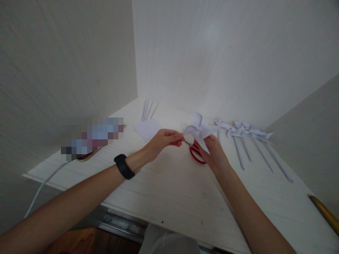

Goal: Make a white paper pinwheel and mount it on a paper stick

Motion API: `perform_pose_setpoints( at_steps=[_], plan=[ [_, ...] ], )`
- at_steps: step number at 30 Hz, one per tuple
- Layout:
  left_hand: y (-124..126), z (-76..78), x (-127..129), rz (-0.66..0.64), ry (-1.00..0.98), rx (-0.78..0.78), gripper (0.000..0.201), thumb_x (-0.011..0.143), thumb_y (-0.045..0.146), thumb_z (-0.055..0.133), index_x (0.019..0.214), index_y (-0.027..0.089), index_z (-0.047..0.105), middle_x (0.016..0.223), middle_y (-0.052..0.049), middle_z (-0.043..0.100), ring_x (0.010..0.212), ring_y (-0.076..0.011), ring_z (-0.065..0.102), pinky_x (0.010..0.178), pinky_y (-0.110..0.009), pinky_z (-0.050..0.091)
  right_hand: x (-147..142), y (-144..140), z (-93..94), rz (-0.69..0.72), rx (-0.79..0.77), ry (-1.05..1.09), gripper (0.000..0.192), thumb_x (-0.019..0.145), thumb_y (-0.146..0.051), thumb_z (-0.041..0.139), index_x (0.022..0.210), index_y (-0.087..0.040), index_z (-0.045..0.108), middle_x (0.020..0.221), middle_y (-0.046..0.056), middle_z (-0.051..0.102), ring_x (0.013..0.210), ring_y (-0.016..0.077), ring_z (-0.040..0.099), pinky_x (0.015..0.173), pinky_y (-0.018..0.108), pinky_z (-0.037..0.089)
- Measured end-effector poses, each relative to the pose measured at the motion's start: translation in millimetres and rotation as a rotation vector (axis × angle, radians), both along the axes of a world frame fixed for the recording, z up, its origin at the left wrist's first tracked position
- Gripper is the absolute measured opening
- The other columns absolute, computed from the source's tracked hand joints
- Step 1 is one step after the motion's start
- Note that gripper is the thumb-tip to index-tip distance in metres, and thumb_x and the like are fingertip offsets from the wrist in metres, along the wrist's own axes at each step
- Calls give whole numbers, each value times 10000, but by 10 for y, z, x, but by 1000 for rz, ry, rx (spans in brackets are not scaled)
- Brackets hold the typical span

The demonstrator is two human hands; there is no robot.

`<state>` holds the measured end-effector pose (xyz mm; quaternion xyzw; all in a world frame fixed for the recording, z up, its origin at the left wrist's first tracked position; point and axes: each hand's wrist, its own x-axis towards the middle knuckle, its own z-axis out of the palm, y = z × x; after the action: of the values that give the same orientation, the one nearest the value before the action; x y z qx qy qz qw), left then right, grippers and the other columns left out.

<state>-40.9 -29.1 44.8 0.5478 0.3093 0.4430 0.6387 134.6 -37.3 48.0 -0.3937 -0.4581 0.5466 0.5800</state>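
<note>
A white paper pinwheel (199, 131) with curled blades is held up above the table. My right hand (215, 155) grips it from the lower right, its fingers partly hidden by the paper. Close by on the left, the fingers of my left hand (171, 137) are pinched together beside the tip of one blade. What they hold, if anything, is too small to make out. Below the pinwheel, between my hands, lies a pair of scissors with red handles (197, 155), partly covered by my right hand.
Several finished paper pinwheels on rolled paper sticks (254, 141) lie along the table's right side. A square white sheet (147, 128) and several thin paper strips (148, 110) lie at the back left. A blurred-out device (97, 137) with a cable (42, 187) stands left. Walls enclose the white table (164, 187).
</note>
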Motion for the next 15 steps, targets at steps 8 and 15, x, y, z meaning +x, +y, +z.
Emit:
perform_pose_setpoints(
  at_steps=[8, 15],
  plan=[
    [4, -5, -5, 9, 43, 38, 242, 737, 370, 629, 747, 136, 693, 626, -4, 596, 614, -81, 509, 700, -252, 416, 17, 12, -10, -19, -4, -46, 72, 684, -268, 627, 735, -229, 658, 778, 5, 667, 746, 159, 584, 789, 326, 433],
    [-4, 23, 4, 26, 105, 93, 251, 741, 377, 623, 758, 140, 702, 608, -4, 588, 605, -85, 512, 680, -247, 426, -3, -41, 54, -35, -11, -96, 113, 678, -313, 626, 758, -234, 642, 793, 29, 672, 810, 206, 598, 780, 359, 437]
  ],
)
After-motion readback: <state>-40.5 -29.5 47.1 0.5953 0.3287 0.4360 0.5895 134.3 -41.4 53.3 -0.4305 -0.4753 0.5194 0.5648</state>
